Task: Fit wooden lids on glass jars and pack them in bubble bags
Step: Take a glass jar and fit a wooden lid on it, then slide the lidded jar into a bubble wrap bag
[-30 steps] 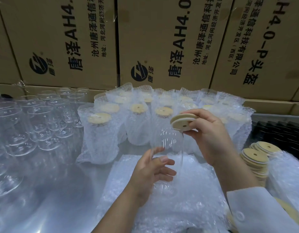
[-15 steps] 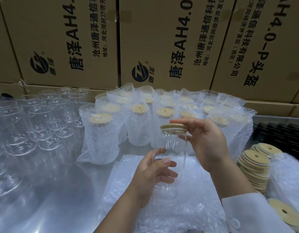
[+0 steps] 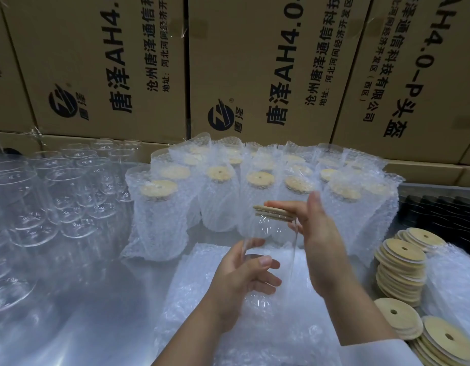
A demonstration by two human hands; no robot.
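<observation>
My left hand (image 3: 244, 281) grips a clear glass jar (image 3: 271, 233) round its lower half and holds it upright above a flat pile of bubble bags (image 3: 202, 299). A wooden lid (image 3: 273, 213) sits on the jar's mouth. My right hand (image 3: 321, 239) is at the lid's right side. Its thumb lies across the top of the lid and its fingers point up, blurred. Behind the jar stand several lidded jars in bubble bags (image 3: 160, 207).
Several empty glass jars (image 3: 57, 194) crowd the table's left side. Stacks of wooden lids (image 3: 400, 270) with centre holes sit at the right, with more bubble wrap beside them. Printed cardboard boxes (image 3: 255, 62) wall off the back. Dark items (image 3: 440, 210) lie at the far right.
My right hand brought the lid down from a tilted hold onto the jar's mouth, and its fingers have straightened. My left hand kept its grip on the jar.
</observation>
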